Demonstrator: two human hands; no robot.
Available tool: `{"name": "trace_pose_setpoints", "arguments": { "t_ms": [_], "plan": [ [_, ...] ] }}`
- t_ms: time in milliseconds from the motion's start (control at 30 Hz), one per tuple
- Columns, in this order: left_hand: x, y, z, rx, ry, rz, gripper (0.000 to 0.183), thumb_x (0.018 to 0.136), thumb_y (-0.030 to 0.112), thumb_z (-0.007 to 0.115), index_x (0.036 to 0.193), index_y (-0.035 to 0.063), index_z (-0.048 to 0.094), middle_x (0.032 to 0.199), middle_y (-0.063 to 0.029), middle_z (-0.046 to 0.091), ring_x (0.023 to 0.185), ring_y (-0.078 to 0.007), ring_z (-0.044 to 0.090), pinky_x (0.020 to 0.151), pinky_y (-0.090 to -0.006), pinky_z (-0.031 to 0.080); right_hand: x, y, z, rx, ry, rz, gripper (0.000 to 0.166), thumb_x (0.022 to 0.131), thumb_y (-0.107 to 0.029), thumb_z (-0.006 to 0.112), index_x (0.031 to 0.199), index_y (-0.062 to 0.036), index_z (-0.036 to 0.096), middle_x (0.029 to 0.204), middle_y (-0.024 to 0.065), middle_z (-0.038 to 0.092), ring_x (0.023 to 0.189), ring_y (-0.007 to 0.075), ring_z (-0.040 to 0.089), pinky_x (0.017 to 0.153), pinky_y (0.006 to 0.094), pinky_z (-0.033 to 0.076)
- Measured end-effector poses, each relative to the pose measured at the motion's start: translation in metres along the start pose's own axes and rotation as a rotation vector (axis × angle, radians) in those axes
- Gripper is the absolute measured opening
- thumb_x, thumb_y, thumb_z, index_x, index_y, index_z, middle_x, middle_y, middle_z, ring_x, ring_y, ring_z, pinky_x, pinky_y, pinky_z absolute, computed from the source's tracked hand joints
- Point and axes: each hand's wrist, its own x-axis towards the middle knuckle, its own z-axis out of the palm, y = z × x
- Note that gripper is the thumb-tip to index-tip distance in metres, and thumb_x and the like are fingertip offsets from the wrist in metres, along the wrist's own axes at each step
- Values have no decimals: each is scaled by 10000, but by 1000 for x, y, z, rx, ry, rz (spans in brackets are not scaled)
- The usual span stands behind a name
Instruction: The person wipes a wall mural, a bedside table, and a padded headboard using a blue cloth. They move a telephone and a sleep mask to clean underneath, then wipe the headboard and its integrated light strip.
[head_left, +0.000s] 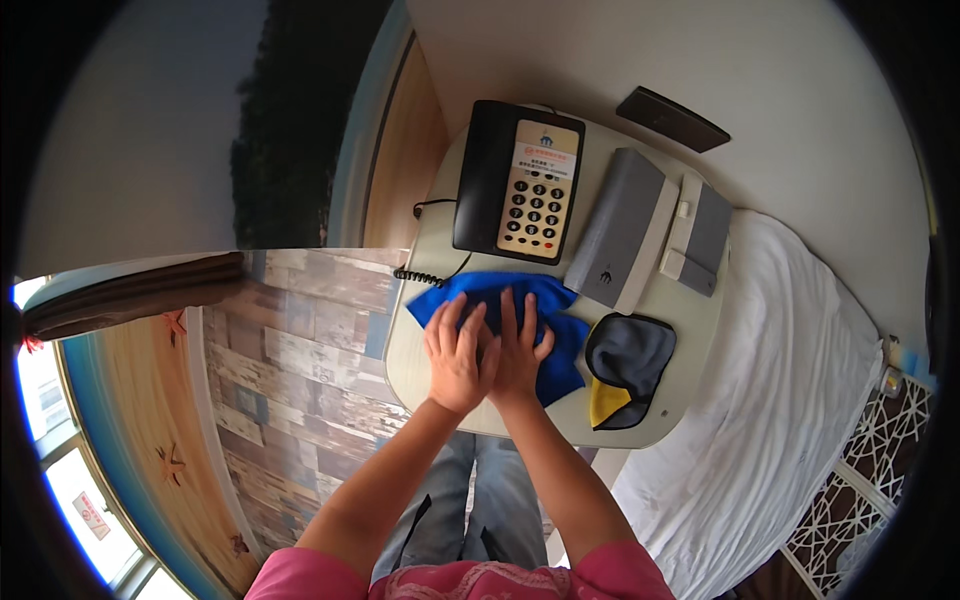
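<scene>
A blue cloth (559, 367) lies crumpled on the pale tabletop (409, 367), and both of my hands rest on it. My left hand (459, 356) has its fingers spread and slightly bent over the cloth's left part. Close against it, my right hand (519, 352) presses down with its fingers apart. Their inner edges touch or overlap near the wrists. Neither hand plainly grips the fabric. To the right of the blue cloth is a folded grey and yellow cloth (634, 360) with dark edging.
Behind the cloth stands a black desk telephone (484, 180) with a coiled cord (420, 277). A grey box (619, 232) and a grey-and-white holder (694, 240) stand right of it. A white-sheeted bed (772, 360) adjoins the table's right side. A dark panel (673, 118) is on the wall.
</scene>
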Motion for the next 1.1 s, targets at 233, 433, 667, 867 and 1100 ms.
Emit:
{"name": "trace_pose_setpoints", "arguments": {
  "t_ms": [233, 433, 667, 867, 1100],
  "plan": [
    [26, -10, 15, 33, -55, 64, 334, 866, 168, 652, 1190, 88, 645, 1382, -140, 548, 1280, -356, 496, 1063, -485, 359, -14, 9, -4, 114, -13, -17, 418, 897, -365, 608, 1284, -208, 614, 1542, 65, 436, 1443, 303, 339, 1074, 533, 230],
    [5, -16, 15, 223, -247, 161, 629, 865, 420, 585, 1428, 146, 526, 1568, -142, 385, 1468, -339, 317, 1200, -547, 148, -54, 26, -21, 190, -52, 15, 341, 892, -424, 621, 1192, -261, 642, 1558, 84, 416, 1467, 421, 276, 1095, 698, 131],
    [5, -20, 17, 219, -270, 122, 616, 850, 360, 579, 1418, 127, 535, 1575, -148, 374, 1474, -353, 299, 1202, -553, 151, -46, 20, -22, 197, -188, -7, 346, 928, -362, 573, 1239, -210, 588, 1561, 89, 409, 1475, 412, 271, 1108, 721, 86],
    [6, -23, 19, 191, -260, 147, 579, 848, 275, 596, 1398, 105, 549, 1565, -167, 385, 1461, -373, 317, 1193, -567, 167, -41, 21, -20, 218, -164, -42, 382, 897, -339, 609, 1242, -177, 589, 1532, 85, 451, 1471, 352, 305, 1134, 668, 136],
    [48, -7, -23, 66, -72, 81, 542, 772, 173, 747, 1286, 106, 588, 1297, -154, 527, 1186, -361, 491, 1028, -495, 358, -32, 6, -2, 284, -43, 72, 417, 809, -247, 693, 1214, -166, 634, 1335, 72, 564, 1217, 306, 492, 1029, 542, 312]
  ]
}}
